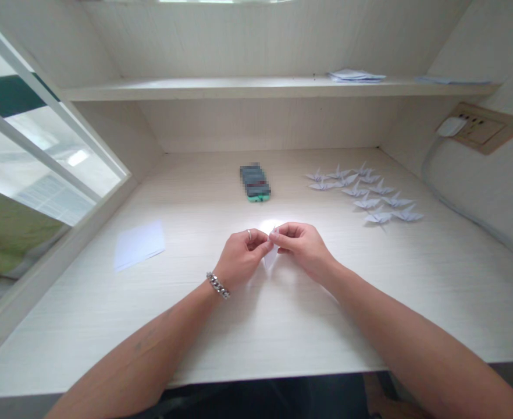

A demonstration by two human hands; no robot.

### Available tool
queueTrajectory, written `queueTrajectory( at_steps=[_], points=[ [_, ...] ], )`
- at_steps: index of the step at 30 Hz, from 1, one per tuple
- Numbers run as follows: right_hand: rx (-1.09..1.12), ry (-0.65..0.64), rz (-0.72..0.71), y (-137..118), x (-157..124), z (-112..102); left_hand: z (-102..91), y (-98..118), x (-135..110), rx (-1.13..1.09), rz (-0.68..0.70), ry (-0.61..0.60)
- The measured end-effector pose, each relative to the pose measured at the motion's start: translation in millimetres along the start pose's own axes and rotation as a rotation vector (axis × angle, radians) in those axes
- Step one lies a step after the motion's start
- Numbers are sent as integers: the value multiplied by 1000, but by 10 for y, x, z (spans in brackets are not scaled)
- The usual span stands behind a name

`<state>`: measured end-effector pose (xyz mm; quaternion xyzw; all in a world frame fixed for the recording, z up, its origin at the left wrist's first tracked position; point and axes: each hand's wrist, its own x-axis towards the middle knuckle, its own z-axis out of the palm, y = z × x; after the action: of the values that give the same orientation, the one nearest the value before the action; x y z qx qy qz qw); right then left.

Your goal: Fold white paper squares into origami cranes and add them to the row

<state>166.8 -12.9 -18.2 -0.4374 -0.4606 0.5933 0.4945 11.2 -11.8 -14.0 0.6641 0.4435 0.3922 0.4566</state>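
Note:
Between my two hands, just above the middle of the desk, is a small piece of folded white paper with a pointed lower end. My left hand pinches its left side between thumb and fingers; a ring and a chain bracelet are on this hand and wrist. From the right, my right hand pinches the upper part of the same paper. The fingers hide much of the folds. To the right and farther back stand several folded paper cranes in loose rows.
A phone in a green case lies behind my hands. White paper sheets rest at the left near the window. Above the desk runs a shelf with a paper stack. A cable hangs from the right wall socket.

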Motion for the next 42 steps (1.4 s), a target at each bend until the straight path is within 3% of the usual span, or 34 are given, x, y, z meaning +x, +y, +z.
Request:
queueTrajectory(
  at_steps=[17,27,31,33,37,42],
  points=[
    [-39,4,5,-66,-10,-72,-5,3,-12,79,7,-128],
    [-82,-24,21,-75,12,-122,-5,13,-13,60,-28,-133],
    [-235,-87,-43,-72,15,-155,-7,7,-17,119,-26,-131],
    [-325,-97,-109,-74,6,-154,-4,2,-15,125,-21,-118],
    [-312,14,-144,-64,9,-135,-14,-28,11,-19,-28,-67],
    [-281,-35,-98,-34,29,-137,-70,-52,38,-60,-12,175]
  ],
)
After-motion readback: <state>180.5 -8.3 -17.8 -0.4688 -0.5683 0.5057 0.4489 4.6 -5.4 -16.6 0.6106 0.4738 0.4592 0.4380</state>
